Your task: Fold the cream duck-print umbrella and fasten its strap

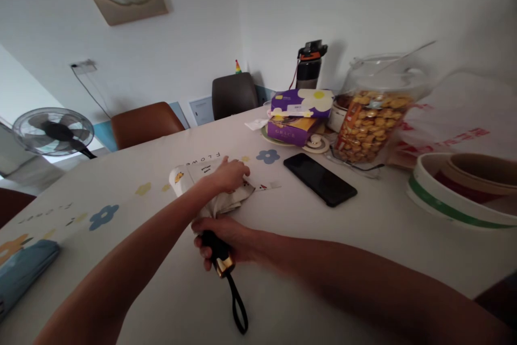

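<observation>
A folded umbrella with a pale printed canopy (189, 173) lies at a slant above the white table. Its short black handle (216, 246) has a gold end and a black wrist loop. My right hand (230, 237) is wrapped round the handle, close to where the canopy fabric gathers. Reaching across from the lower left, my left hand (231, 174) rests over the canopy with its fingers curled at the fabric's right edge. Part of the canopy is hidden beneath my left hand and forearm.
Right of the umbrella lies a black phone (320, 178). Behind it are purple boxes (293, 128), a black bottle (309, 65), a jar of snacks (371, 124) and glasses (374, 167). Tape rolls (444, 205) sit at right, a blue folded item (28, 269) at left.
</observation>
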Motion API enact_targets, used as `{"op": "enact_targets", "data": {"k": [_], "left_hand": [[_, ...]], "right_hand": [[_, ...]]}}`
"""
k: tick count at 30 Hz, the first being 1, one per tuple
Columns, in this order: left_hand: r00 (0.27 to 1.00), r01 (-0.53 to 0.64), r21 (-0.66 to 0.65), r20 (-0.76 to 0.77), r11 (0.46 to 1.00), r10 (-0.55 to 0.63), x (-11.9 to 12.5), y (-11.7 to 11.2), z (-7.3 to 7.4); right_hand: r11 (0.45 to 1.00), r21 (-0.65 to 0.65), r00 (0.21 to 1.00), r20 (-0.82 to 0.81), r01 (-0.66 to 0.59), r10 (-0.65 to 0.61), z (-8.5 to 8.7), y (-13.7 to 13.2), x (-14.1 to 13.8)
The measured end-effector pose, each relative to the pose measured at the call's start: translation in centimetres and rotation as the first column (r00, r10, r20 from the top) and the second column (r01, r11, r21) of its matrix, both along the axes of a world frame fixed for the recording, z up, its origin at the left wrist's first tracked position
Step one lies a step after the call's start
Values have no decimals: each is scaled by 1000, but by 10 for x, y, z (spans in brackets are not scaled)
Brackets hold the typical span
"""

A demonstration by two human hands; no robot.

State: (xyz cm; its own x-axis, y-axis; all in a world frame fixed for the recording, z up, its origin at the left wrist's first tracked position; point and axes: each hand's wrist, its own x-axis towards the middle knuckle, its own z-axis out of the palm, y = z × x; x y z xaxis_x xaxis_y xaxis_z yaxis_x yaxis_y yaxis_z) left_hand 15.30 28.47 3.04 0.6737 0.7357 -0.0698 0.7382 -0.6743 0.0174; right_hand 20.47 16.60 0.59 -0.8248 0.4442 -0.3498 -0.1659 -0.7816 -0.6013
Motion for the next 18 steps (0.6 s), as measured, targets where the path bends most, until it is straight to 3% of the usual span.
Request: {"op": "enact_targets", "data": {"k": [3,5,11,13,15,18], "left_hand": [[998,24,87,64,996,-29,-6,-1,11],[979,-2,152,201,988,-29,-14,-7,23],[786,-238,296,618,925,5,-57,-45,58],[653,-330,213,755,920,59,-73,-61,61],[437,-387,33,887,921,152,-89,-77,58],[101,-385,-194,963,902,251,-112,-98,46]], "right_hand": [[1000,4,999,-34,0,0,-5,2,-2],[1000,3,999,-34,18,-17,-7,3,-3],[999,-2,999,-4,37,-37,-12,2,-7],[999,16,999,26,39,-40,-13,1,-7],[998,48,997,57,42,-44,-13,0,-6],[997,53,995,83,49,-53,-7,-2,-5]]}}
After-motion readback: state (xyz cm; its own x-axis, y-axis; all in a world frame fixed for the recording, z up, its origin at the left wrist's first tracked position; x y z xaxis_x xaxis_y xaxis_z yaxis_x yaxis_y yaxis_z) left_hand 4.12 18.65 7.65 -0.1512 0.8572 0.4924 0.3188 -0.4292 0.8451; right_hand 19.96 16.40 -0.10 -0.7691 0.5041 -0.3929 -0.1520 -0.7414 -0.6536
